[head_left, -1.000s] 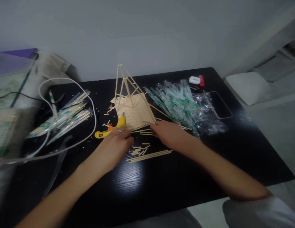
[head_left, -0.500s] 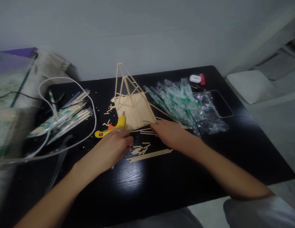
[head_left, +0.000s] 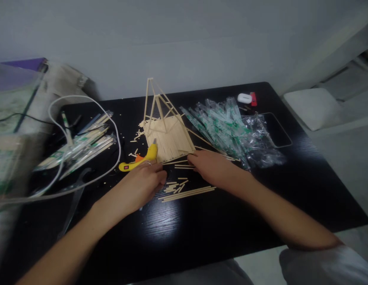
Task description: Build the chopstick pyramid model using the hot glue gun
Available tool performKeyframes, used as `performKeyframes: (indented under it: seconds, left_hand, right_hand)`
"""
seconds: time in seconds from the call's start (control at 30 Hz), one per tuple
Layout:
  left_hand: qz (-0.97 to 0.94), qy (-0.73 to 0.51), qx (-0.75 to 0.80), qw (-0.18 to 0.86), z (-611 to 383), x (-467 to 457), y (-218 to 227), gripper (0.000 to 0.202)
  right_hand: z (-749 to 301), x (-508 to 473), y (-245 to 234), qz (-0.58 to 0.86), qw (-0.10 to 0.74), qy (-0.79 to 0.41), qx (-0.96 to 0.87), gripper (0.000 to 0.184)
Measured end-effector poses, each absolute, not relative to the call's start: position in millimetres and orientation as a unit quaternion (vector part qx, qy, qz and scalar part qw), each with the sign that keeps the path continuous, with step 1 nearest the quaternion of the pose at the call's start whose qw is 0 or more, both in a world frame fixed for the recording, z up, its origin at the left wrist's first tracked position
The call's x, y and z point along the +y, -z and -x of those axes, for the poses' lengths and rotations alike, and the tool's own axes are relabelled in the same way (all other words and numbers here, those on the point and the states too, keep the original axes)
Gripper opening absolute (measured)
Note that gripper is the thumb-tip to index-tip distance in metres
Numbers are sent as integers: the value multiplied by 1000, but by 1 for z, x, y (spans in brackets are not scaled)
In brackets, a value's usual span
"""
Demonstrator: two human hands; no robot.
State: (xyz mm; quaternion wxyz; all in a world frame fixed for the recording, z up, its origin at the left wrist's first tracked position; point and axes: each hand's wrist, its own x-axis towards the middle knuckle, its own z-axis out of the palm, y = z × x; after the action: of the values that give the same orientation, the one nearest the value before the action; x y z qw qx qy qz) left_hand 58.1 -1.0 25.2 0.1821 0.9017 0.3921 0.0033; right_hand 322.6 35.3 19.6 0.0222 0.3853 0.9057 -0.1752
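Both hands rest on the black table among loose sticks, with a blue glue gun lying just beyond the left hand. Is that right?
No, the head view shows a yellow glue gun, not blue. The rest holds: it lies just beyond the left hand on the black table.

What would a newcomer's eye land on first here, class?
A pale stick frame rises from a flat stick base at the middle of the black table, with a yellow glue gun at its near corner. The left hand and right hand rest in front, and green-printed wrappers heap to the right.
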Motion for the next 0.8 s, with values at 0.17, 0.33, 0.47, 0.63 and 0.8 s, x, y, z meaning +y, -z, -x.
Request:
performKeyframes:
  seconds: [0.17, 0.33, 0.47, 0.63, 0.8]
  left_hand:
    - [-897, 20, 415, 152, -57, 0, -24, 19]
    - [-885, 3, 431, 177, -49, 3, -33, 11]
    - [-870, -6, 471, 146, -38, 9, -44, 25]
    - [-859, -28, 501, 103, -27, 14, -51, 29]
    - [-858, -15, 500, 117, -34, 11, -51, 31]
  right_hand:
    - [-316, 33, -20, -366, -2, 187, 912, 19]
    - [-304, 31, -19, -346, -3, 197, 917, 12]
    - [-300, 25, -9, -330, -1, 195, 923, 12]
    - [-296, 18, -1, -330, 3, 182, 926, 9]
    - [-290, 13, -2, -339, 20, 165, 926, 10]
